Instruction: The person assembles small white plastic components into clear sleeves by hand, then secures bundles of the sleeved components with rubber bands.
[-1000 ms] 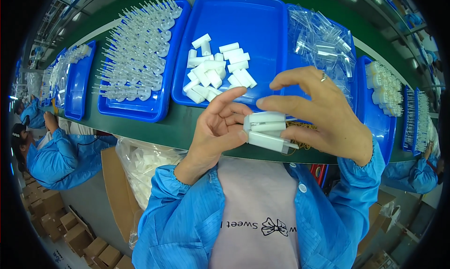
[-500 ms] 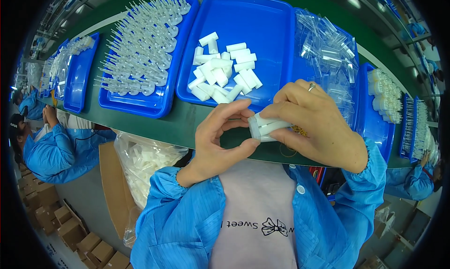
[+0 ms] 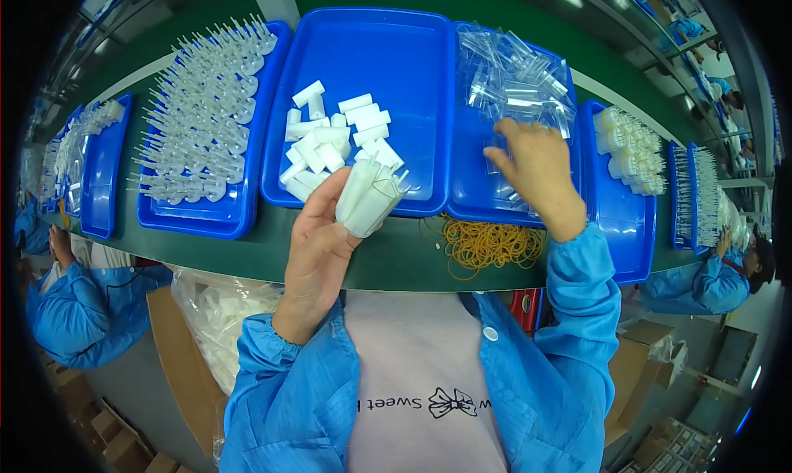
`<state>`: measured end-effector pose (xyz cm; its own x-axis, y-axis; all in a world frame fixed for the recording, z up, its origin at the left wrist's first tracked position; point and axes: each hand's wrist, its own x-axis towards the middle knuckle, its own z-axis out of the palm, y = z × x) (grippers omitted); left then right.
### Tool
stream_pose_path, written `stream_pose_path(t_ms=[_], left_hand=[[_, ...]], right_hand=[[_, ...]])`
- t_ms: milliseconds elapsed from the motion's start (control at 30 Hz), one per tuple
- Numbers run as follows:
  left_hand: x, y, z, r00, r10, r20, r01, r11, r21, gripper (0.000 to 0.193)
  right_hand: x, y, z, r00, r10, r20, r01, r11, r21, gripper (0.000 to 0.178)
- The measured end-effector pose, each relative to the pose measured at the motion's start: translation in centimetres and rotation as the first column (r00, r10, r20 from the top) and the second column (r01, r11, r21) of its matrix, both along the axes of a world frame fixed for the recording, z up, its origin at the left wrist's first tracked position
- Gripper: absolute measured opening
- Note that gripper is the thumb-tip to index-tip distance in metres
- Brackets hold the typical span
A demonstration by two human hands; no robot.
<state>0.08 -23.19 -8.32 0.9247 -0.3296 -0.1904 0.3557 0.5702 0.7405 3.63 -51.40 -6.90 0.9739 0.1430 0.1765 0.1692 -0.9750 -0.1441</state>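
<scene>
My left hand (image 3: 315,250) is wrapped round a bundle of white cylinders in a clear plastic cup (image 3: 369,199), tilted above the table's near edge. Clear prongs stick up from the bundle's far end. Over the near part of a blue tray, my right hand (image 3: 540,172) has its thumb and forefinger apart; nothing shows between them. Just beyond its fingertips lies a heap of clear plastic tubes (image 3: 520,85). Loose white cylinders (image 3: 318,147) lie in the large blue tray (image 3: 371,52) in the middle, behind my left hand.
Yellow rubber bands (image 3: 491,244) lie on the green table (image 3: 412,267). At left, a blue tray holds upright clear stemmed parts (image 3: 202,118); at right another holds bundled white pieces (image 3: 629,147). A bag of white pieces (image 3: 223,320) stands below the edge. Co-workers in blue sit either side.
My right hand has left the bundle and moved right and away to the tray of clear tubes. My left hand keeps the bundle, now turned upward. The whole view has shifted.
</scene>
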Motion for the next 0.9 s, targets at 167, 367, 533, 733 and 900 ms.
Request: stream_pose_path(t_ms=[167, 367, 533, 733, 900], left_hand=[[0.7, 0.8, -0.6, 0.991, -0.065, -0.113, 0.043, 0.982, -0.183, 0.069], [0.2, 0.6, -1.5, 0.972, -0.201, -0.126, 0.124, 0.884, -0.451, 0.062], [-0.4, 0.4, -1.6, 0.972, -0.217, -0.094, 0.153, 0.879, -0.452, 0.056], [0.1, 0.4, -2.0, 0.964, -0.246, -0.104, 0.174, 0.873, -0.456, 0.055], [0.2, 0.7, -1.2, 0.971, -0.233, -0.053, 0.198, 0.907, -0.372, 0.055]], right_hand=[[-0.3, 1.5, -2.4, 0.995, 0.027, 0.091, -0.008, 0.979, -0.203, 0.032], [-2.0, 2.7, -1.2, 0.994, 0.113, -0.003, -0.112, 0.984, -0.142, 0.030], [-2.9, 2.8, -1.4, 0.989, 0.144, -0.033, -0.147, 0.981, -0.123, 0.034], [-2.4, 3.2, -2.0, 0.983, 0.165, -0.080, -0.173, 0.977, -0.122, 0.036], [-2.5, 2.4, -1.1, 0.992, 0.117, -0.050, -0.114, 0.991, 0.070, 0.035]])
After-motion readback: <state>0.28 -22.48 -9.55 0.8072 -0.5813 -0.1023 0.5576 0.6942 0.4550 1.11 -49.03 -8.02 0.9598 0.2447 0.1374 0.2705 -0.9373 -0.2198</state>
